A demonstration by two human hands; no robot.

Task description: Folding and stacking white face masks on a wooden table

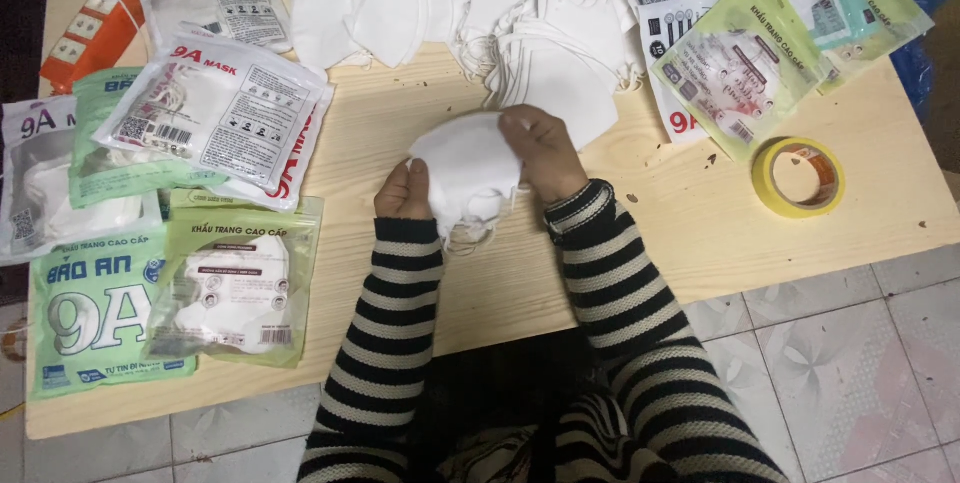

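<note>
A small stack of white face masks (468, 168) is held between both of my hands above the middle of a low wooden table (660, 223). My left hand (403, 193) grips the stack's lower left edge. Along its upper right edge my right hand (543, 148) is closed over the top. Loose ear loops hang below the stack. My sleeves are black-and-white striped.
A big heap of loose white masks (470, 3) lies at the table's far side. Filled mask packets (215, 113) lie stacked on the left, green ones (235, 283) nearer me, more packets (745, 53) at the right. A yellow tape roll (798, 176) sits near the right edge. Tiled floor (850, 373) lies below.
</note>
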